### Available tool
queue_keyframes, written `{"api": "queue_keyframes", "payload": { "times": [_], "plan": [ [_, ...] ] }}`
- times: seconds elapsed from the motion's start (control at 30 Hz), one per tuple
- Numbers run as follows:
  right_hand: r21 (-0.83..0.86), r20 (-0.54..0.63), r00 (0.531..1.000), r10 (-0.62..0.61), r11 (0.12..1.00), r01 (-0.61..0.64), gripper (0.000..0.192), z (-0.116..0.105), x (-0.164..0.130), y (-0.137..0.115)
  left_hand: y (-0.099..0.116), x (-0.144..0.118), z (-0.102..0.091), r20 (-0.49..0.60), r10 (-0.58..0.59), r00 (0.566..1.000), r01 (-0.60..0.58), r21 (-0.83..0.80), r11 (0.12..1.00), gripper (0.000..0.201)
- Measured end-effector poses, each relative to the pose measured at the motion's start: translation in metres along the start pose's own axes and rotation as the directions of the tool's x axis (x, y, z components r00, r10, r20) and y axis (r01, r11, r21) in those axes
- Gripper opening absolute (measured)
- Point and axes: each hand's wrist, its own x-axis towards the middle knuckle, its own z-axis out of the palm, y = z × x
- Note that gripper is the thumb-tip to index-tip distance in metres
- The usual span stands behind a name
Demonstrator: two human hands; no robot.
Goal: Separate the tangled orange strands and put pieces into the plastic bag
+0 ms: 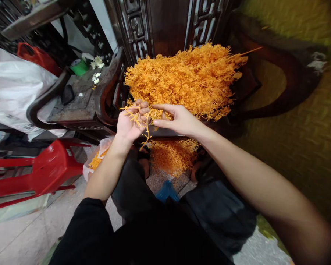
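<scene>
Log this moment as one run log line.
left hand: holds orange strands | right hand: fingers on same strands | big orange pile: on dark wooden chair | smaller pile: on floor

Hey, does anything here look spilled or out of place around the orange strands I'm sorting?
Yes. Below the big orange pile on the dark wooden chair, a smaller heap of orange strands lies on the floor. The left hand grips a few strands; the right hand reaches toward them.
</scene>
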Motion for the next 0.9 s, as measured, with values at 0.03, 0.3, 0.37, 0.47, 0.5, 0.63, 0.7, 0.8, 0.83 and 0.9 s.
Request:
{"api": "queue_keyframes", "payload": {
  "times": [0.03,0.3,0.37,0.47,0.5,0.63,0.7,0.8,0.83,0.9],
  "plan": [
    [-0.007,0.03,1.0,-0.001,1.0,0.001,0.048,0.0,0.002,0.0,0.0,0.0,0.0,0.002,0.007,1.0,-0.007,-0.005,1.0,0.019],
    [-0.138,0.295,0.939,0.176,0.981,-0.14,0.041,-0.035,0.001,-0.003,0.02,0.009,-0.025,0.037,-0.06,0.998,0.055,0.12,0.991,0.022],
    [-0.206,0.422,0.887,0.189,0.972,-0.11,0.034,-0.044,0.0,0.005,0.02,0.008,-0.03,0.057,-0.118,0.991,0.101,0.243,0.965,0.024],
    [-0.33,0.468,0.863,0.19,0.944,-0.029,0.022,-0.047,-0.001,0.019,0.01,0.003,-0.032,0.145,-0.073,0.987,-0.015,0.529,0.849,0.033],
    [-0.366,0.458,0.869,0.189,0.931,-0.01,0.02,-0.046,-0.002,0.022,0.006,0.001,-0.032,0.198,-0.059,0.978,-0.085,0.643,0.761,0.036],
    [-0.491,0.369,0.906,0.207,0.871,0.001,0.015,-0.038,-0.007,0.016,-0.008,-0.003,-0.027,0.376,-0.192,0.907,-0.3,0.894,0.332,0.045],
    [-0.549,0.29,0.933,0.214,0.836,-0.021,0.012,-0.033,-0.01,0.006,-0.009,-0.004,-0.026,0.393,-0.252,0.884,-0.33,0.908,0.257,0.043],
    [-0.549,0.253,0.948,0.192,0.836,-0.022,0.019,-0.032,-0.015,-0.008,-0.006,-0.004,-0.027,0.328,-0.265,0.907,-0.209,0.896,0.391,0.038],
    [-0.51,0.279,0.944,0.179,0.86,-0.013,0.024,-0.034,-0.017,-0.011,-0.004,-0.003,-0.028,0.286,-0.278,0.917,-0.118,0.861,0.495,0.037],
    [-0.375,0.342,0.927,0.156,0.927,-0.017,0.037,-0.041,-0.02,-0.014,0.001,-0.003,-0.03,0.221,-0.35,0.91,0.087,0.724,0.684,0.038]
  ]
}}
